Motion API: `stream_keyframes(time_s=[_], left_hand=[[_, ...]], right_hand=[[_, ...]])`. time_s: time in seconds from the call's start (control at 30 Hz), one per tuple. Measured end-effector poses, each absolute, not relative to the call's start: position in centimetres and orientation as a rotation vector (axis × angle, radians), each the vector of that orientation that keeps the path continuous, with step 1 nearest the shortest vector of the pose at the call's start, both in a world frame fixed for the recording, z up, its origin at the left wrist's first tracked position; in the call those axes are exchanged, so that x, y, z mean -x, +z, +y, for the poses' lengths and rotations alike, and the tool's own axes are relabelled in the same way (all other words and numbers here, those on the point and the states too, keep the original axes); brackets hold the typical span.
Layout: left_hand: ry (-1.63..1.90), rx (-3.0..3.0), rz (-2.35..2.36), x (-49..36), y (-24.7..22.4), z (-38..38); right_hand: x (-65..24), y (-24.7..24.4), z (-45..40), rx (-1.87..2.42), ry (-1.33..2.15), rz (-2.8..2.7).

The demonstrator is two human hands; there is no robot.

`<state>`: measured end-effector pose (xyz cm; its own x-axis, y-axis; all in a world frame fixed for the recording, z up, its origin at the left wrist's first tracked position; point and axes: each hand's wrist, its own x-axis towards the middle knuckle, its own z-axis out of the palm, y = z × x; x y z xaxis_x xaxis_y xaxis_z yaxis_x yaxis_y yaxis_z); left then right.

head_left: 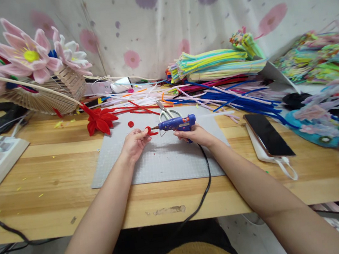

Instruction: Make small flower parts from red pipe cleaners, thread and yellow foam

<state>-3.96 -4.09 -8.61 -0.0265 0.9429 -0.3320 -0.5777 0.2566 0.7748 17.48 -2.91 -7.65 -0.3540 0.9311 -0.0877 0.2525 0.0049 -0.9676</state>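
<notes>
My left hand [135,144] pinches a small curled piece of red pipe cleaner [149,131] between thumb and fingers. My right hand [192,135] is wrapped round the grip of a blue hot glue gun [173,123]. The gun's nozzle points left and meets the red piece, or comes very close to it; I cannot tell which. A clear glue stick [214,115] juts from the back of the gun. Behind the gun lie scissors [167,111] with pale handles. Left of them rests a small red disc [131,124] on the grey cutting mat [112,167].
A red pipe-cleaner flower [100,119] lies left of the mat, below a fan-shaped holder [45,95] of pink flowers. Loose blue pipe cleaners [240,99] and bundled ones spread along the back. A phone [269,135] sits at right, a power strip [1,164] at left. The gun's black cord [206,180] hangs over the front edge.
</notes>
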Motion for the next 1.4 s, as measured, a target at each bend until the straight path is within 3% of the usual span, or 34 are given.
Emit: stream_keyframes(time_s=[0.93,1.1,1.4], left_hand=[[1.277,-0.484,0.987,4.1,-8.7,-4.1],[1.279,-0.471,1.004,4.0,-8.4,-4.2],[1.293,-0.529,1.016,4.0,-8.7,-4.3]], right_hand=[[-18.1,-7.7,-2.6,1.207,1.319,-1.621],[-20.2,-7.9,-1.4,1.232,1.126,-1.512],[-25.0,-10.1,1.2,1.714,0.583,-1.443]])
